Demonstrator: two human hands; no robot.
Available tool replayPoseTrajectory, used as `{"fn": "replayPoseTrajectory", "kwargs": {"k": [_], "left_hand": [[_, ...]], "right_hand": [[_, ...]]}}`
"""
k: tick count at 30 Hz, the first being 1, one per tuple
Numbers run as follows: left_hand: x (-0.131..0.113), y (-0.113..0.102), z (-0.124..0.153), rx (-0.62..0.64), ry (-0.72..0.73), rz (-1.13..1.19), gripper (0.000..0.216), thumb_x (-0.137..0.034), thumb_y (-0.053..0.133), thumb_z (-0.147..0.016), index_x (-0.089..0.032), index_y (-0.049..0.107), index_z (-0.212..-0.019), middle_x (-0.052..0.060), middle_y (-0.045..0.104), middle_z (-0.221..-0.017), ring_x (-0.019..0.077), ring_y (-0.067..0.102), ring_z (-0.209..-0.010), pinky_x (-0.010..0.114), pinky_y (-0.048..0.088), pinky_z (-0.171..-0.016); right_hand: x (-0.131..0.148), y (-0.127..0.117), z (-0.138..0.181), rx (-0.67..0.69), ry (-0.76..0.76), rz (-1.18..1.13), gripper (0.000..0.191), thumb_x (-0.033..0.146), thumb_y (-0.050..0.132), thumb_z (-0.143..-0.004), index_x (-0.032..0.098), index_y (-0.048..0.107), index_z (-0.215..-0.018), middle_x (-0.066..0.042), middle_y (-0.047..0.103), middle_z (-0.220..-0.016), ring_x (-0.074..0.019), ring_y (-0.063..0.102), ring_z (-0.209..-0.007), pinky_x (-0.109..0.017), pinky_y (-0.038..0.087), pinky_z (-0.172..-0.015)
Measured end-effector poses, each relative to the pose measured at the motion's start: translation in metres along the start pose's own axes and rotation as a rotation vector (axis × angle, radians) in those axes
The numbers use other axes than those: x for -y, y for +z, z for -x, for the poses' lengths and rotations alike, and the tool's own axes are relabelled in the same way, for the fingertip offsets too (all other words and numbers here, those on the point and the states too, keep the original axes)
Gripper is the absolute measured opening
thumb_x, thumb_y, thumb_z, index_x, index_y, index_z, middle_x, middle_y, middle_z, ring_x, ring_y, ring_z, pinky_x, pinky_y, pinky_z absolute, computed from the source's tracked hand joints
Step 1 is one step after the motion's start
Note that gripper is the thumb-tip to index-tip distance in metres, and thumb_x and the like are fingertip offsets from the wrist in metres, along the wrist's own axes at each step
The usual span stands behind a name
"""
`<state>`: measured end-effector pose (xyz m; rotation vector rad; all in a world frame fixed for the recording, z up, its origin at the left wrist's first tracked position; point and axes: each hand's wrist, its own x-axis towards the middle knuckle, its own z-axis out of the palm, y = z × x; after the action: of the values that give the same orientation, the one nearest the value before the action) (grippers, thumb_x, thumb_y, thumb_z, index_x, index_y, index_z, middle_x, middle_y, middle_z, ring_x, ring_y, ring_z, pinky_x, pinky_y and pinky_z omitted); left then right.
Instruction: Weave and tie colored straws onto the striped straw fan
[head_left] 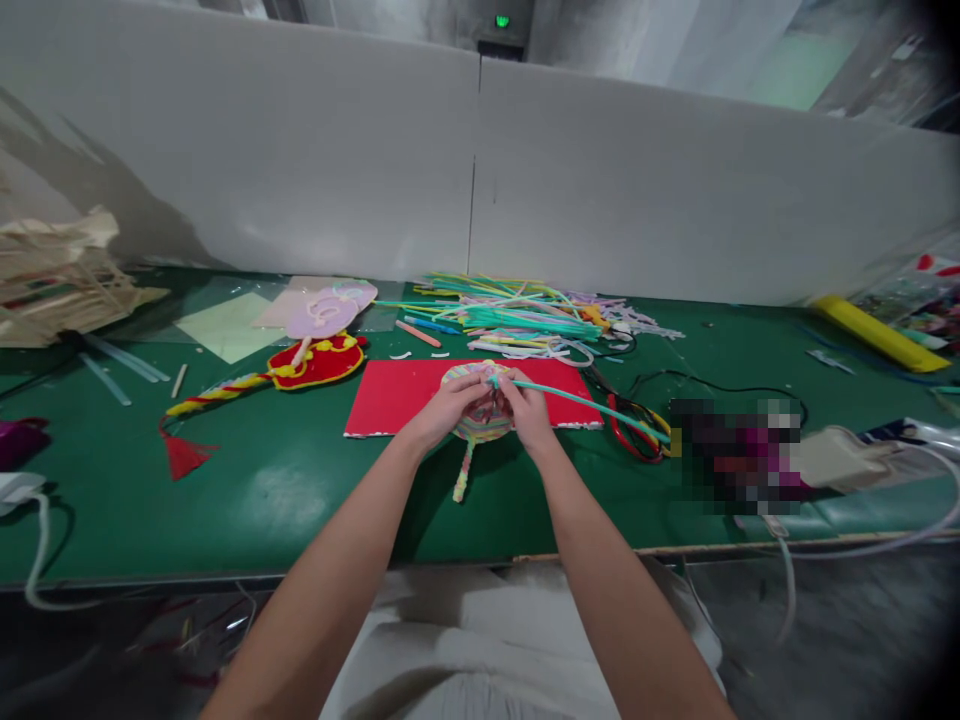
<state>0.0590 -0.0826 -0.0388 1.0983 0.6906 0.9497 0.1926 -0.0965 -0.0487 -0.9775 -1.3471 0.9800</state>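
Observation:
My left hand (448, 408) and my right hand (530, 412) meet above a small round fan (489, 432) in pastel stripes. Fingertips of both hands are pinched together on a teal pipe cleaner (577, 396), bunched or bent where they grip it. Its long free end runs out to the right. The fan's twisted pastel handle (463, 475) points toward me, past the front edge of a red board (390, 398) lying under the fan. My fingers cover the fan's upper middle, so I cannot tell whether the pipe cleaner is fixed to it.
Behind the board lies a pile of coloured pipe cleaners (525, 312). To the left are a red-and-yellow fan (319, 362) with a tassel (186, 455) and a lilac fan shape (330, 308). Red-handled pliers (634, 440) and cables sit right. A grey partition (300, 150) stands behind.

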Motion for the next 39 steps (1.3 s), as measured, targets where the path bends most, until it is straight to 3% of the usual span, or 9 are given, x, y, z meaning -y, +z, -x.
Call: {"fn": "replayPoseTrajectory", "kwargs": {"k": [8, 16, 24, 39], "left_hand": [[0.001, -0.001, -0.001, -0.005, 0.054, -0.143, 0.023, -0.033, 0.058, -0.07, -0.013, 0.058, -0.082, -0.002, 0.049, -0.066, 0.0088, 0.047, -0.062, 0.022, 0.037, -0.061], [-0.001, 0.005, 0.001, 0.017, 0.077, -0.227, 0.023, -0.035, 0.055, -0.072, -0.013, 0.054, -0.078, -0.003, 0.045, -0.062, 0.0072, 0.041, -0.056, 0.021, 0.033, -0.054], [0.003, 0.002, -0.003, 0.044, 0.167, -0.345, 0.026, -0.037, 0.048, -0.077, -0.015, 0.042, -0.063, -0.004, 0.041, -0.057, 0.0069, 0.039, -0.052, 0.021, 0.033, -0.052], [0.007, 0.009, -0.004, -0.014, 0.308, -0.393, 0.028, -0.039, 0.045, -0.081, -0.017, 0.039, -0.065, -0.004, 0.04, -0.058, 0.0075, 0.036, -0.053, 0.021, 0.029, -0.051]], "right_hand": [[-0.001, 0.001, 0.0, -0.02, -0.01, 0.06, 0.027, 0.046, 0.046, -0.078, 0.021, 0.047, -0.068, 0.004, 0.042, -0.054, -0.011, 0.04, -0.05, -0.023, 0.033, -0.047], [-0.003, 0.001, 0.001, -0.038, -0.032, 0.128, 0.029, 0.047, 0.043, -0.08, 0.022, 0.044, -0.066, 0.003, 0.041, -0.055, -0.0121, 0.041, -0.054, -0.024, 0.035, -0.051], [-0.004, 0.001, 0.0, -0.073, -0.108, 0.25, 0.032, 0.045, 0.039, -0.083, 0.021, 0.041, -0.062, 0.003, 0.04, -0.056, -0.012, 0.039, -0.056, -0.024, 0.033, -0.055], [0.0, 0.001, 0.0, -0.086, -0.109, 0.21, 0.03, 0.045, 0.041, -0.082, 0.02, 0.044, -0.065, 0.003, 0.046, -0.058, -0.0111, 0.042, -0.053, -0.024, 0.034, -0.053]]}}
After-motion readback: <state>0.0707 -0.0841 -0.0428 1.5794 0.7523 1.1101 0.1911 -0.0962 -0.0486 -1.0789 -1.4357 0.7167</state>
